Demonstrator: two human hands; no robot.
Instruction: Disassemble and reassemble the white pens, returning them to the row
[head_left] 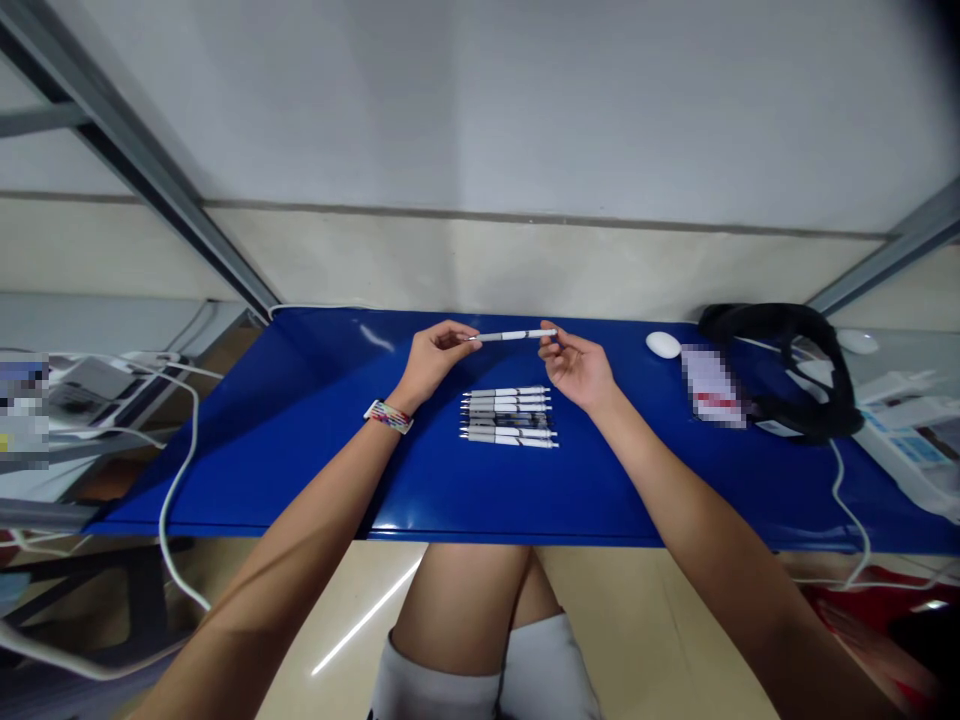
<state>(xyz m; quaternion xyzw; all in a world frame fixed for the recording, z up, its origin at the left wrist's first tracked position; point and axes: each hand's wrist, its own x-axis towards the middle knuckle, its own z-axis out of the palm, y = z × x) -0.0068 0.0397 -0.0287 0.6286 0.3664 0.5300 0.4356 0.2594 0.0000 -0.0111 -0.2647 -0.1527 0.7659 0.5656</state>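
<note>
A white and grey pen is stretched level between my two hands, above the far part of the blue table. My left hand pinches its grey tip end between thumb and fingers. At the other end, my right hand grips the pen's white push-button end with thumb and forefinger, its other fingers curled loosely. Below the hands, several similar pens lie side by side in a row, tips to the left. Some have white barrels and some look clear or dark.
To the right lie a white computer mouse, a blurred packet and a black strapped headset. White cables hang at the left edge. A pale wall stands behind the table, with metal posts at both sides.
</note>
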